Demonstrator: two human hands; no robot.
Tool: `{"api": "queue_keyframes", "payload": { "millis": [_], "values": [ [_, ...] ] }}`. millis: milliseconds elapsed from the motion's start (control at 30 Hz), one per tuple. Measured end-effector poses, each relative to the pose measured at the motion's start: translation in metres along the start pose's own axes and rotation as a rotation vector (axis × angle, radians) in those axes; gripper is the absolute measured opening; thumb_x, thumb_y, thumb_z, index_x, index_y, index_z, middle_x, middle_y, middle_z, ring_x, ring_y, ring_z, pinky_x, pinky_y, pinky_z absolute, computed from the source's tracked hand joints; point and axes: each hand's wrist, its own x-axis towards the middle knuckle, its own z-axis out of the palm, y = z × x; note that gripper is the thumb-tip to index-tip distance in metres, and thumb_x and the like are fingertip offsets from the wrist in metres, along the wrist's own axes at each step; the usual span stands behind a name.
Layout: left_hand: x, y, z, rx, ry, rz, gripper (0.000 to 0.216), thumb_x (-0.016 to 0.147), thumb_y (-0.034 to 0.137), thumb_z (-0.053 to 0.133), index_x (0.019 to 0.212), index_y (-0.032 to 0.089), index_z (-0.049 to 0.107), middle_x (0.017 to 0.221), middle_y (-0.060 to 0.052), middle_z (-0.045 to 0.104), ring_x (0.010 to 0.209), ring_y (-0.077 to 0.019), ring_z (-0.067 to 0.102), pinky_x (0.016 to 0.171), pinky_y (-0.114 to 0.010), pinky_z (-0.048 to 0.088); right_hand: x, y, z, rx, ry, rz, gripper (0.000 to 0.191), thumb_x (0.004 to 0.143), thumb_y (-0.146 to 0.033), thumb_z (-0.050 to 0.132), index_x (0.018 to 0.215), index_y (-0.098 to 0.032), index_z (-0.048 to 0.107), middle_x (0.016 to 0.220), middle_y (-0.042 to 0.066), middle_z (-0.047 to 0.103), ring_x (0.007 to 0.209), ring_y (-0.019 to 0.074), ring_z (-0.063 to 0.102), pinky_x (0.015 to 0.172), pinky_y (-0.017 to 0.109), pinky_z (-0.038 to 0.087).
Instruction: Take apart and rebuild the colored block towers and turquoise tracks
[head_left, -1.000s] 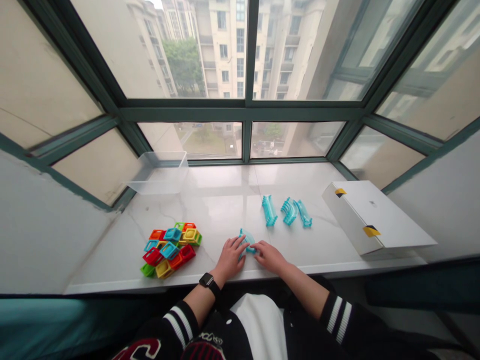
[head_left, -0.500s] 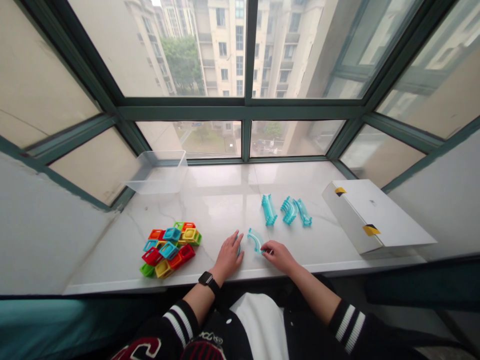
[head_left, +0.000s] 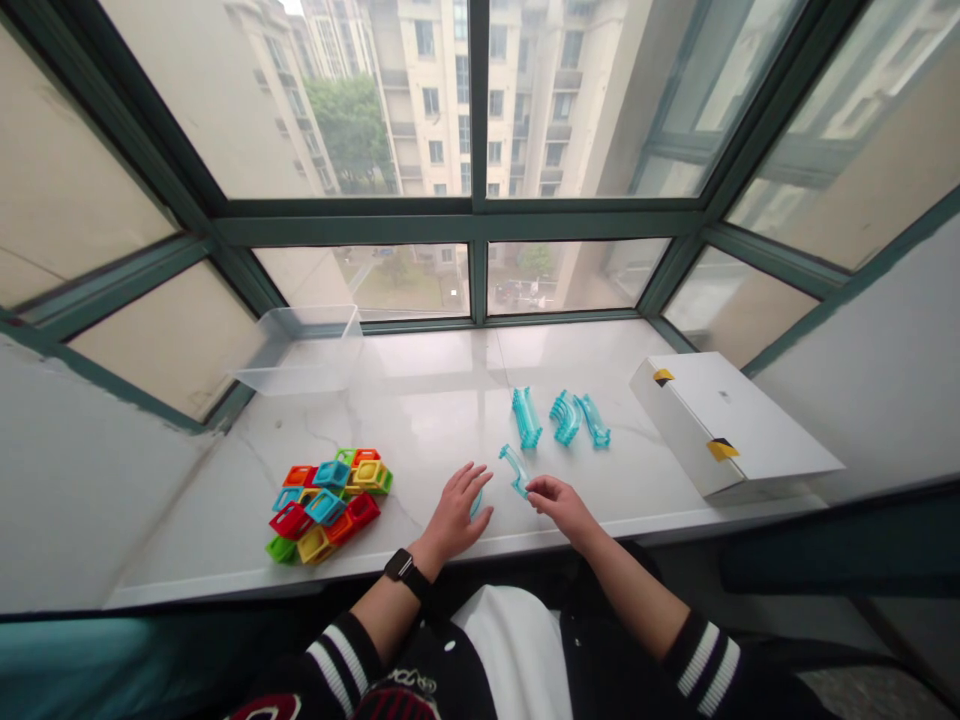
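Between the thumb and fingers of my right hand (head_left: 562, 508) is the lower end of a translucent blue curved track piece (head_left: 513, 466), which stands tilted. My left hand (head_left: 456, 512) is open, thumb apart from the fingers, just left of that piece. Beneath its fingers another translucent blue piece (head_left: 476, 503) shows in part; whether the hand touches it I cannot tell. Farther back stand a straight stack of blue track pieces (head_left: 526, 418), a curved stack (head_left: 565, 417) and a smaller stack (head_left: 595, 421).
Left of my hands is a pile of red, yellow, green and blue plastic blocks (head_left: 328, 507). A clear plastic bin (head_left: 300, 350) stands by the window at the back left. On the right is a white box (head_left: 739, 425) with yellow-black tabs. The white sill (head_left: 420, 395) ends at its front edge.
The curved track piece in my right hand has been turned and tipped up. My left thumb has spread away from the fingers, uncovering more of the piece below. The whole view has shifted slightly.
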Motion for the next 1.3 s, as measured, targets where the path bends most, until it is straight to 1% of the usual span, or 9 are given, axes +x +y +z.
{"api": "queue_keyframes", "payload": {
  "millis": [100, 200, 333, 433, 600, 767, 933, 1067, 1300],
  "values": [
    [-0.007, 0.008, -0.013, -0.127, 0.092, -0.062, 0.047, 0.099, 0.029, 0.058, 0.146, 0.026, 0.058, 0.152, -0.011, 0.059, 0.147, -0.0295, 0.049, 0.124, -0.056, 0.041, -0.001, -0.009, 0.007, 0.140, -0.031, 0.069, 0.048, 0.070, -0.058, 0.086, 0.096, -0.021, 0.072, 0.084, 0.001, 0.070, 0.076, 0.0177, 0.062, 0.073, 0.033, 0.050],
    [-0.014, 0.010, -0.022, -0.240, 0.139, -0.143, 0.043, 0.100, 0.034, 0.058, 0.143, 0.027, 0.060, 0.144, -0.012, 0.064, 0.137, -0.0287, 0.058, 0.119, -0.054, 0.047, -0.003, -0.019, 0.014, 0.219, -0.076, 0.097, 0.049, 0.067, -0.057, 0.089, 0.095, -0.022, 0.071, 0.084, 0.000, 0.067, 0.075, 0.0167, 0.060, 0.073, 0.032, 0.049],
    [-0.017, 0.010, -0.028, -0.395, 0.178, -0.238, 0.049, 0.100, 0.039, 0.059, 0.147, 0.028, 0.056, 0.152, -0.011, 0.058, 0.139, -0.0289, 0.057, 0.111, -0.050, 0.055, -0.005, -0.027, 0.021, 0.394, -0.160, 0.163, 0.047, 0.067, -0.051, 0.093, 0.095, -0.022, 0.070, 0.075, -0.003, 0.061, 0.068, 0.0138, 0.054, 0.071, 0.031, 0.045],
    [-0.015, 0.013, -0.030, -0.476, 0.192, -0.282, 0.058, 0.099, 0.040, 0.061, 0.154, 0.029, 0.048, 0.158, -0.013, 0.052, 0.139, -0.0293, 0.058, 0.109, -0.049, 0.057, -0.008, -0.029, 0.022, 0.551, -0.236, 0.228, 0.045, 0.066, -0.045, 0.095, 0.095, -0.023, 0.068, 0.073, -0.004, 0.057, 0.066, 0.0125, 0.052, 0.069, 0.030, 0.043],
    [-0.009, 0.024, -0.031, -0.497, 0.162, -0.247, 0.059, 0.100, 0.040, 0.061, 0.156, 0.030, 0.046, 0.162, -0.011, 0.050, 0.142, -0.0290, 0.055, 0.111, -0.049, 0.055, -0.013, -0.027, 0.015, 0.602, -0.300, 0.263, 0.044, 0.066, -0.040, 0.096, 0.096, -0.024, 0.068, 0.079, -0.002, 0.060, 0.065, 0.0120, 0.052, 0.069, 0.030, 0.041],
    [-0.004, 0.031, -0.029, -0.483, 0.129, -0.226, 0.057, 0.099, 0.038, 0.061, 0.155, 0.031, 0.050, 0.158, -0.011, 0.054, 0.139, -0.0286, 0.058, 0.109, -0.048, 0.056, -0.017, -0.024, 0.006, 0.600, -0.280, 0.256, 0.044, 0.067, -0.042, 0.096, 0.095, -0.024, 0.068, 0.075, -0.003, 0.059, 0.066, 0.0128, 0.053, 0.070, 0.030, 0.042],
    [0.001, 0.035, -0.026, -0.473, 0.110, -0.205, 0.056, 0.099, 0.036, 0.060, 0.154, 0.031, 0.051, 0.156, -0.010, 0.056, 0.134, -0.0267, 0.062, 0.106, -0.046, 0.058, -0.017, -0.026, -0.004, 0.668, -0.199, 0.232, 0.044, 0.068, -0.043, 0.097, 0.097, -0.025, 0.070, 0.079, -0.002, 0.062, 0.070, 0.0130, 0.056, 0.072, 0.030, 0.045],
    [0.004, 0.039, -0.022, -0.479, 0.086, -0.197, 0.057, 0.099, 0.035, 0.060, 0.155, 0.032, 0.050, 0.158, -0.010, 0.054, 0.131, -0.0263, 0.064, 0.106, -0.046, 0.059, -0.016, -0.028, -0.015, 0.682, -0.120, 0.203, 0.048, 0.068, -0.048, 0.097, 0.102, -0.026, 0.073, 0.086, 0.000, 0.067, 0.075, 0.0137, 0.059, 0.074, 0.029, 0.048],
    [0.010, 0.048, -0.016, -0.524, -0.016, -0.173, 0.061, 0.100, 0.033, 0.059, 0.159, 0.035, 0.045, 0.164, -0.008, 0.049, 0.133, -0.0265, 0.063, 0.108, -0.048, 0.058, -0.016, -0.028, -0.043, 0.601, -0.049, 0.137, 0.048, 0.066, -0.047, 0.098, 0.100, -0.024, 0.074, 0.085, 0.000, 0.067, 0.078, 0.0149, 0.062, 0.078, 0.032, 0.051]
  ]
}}
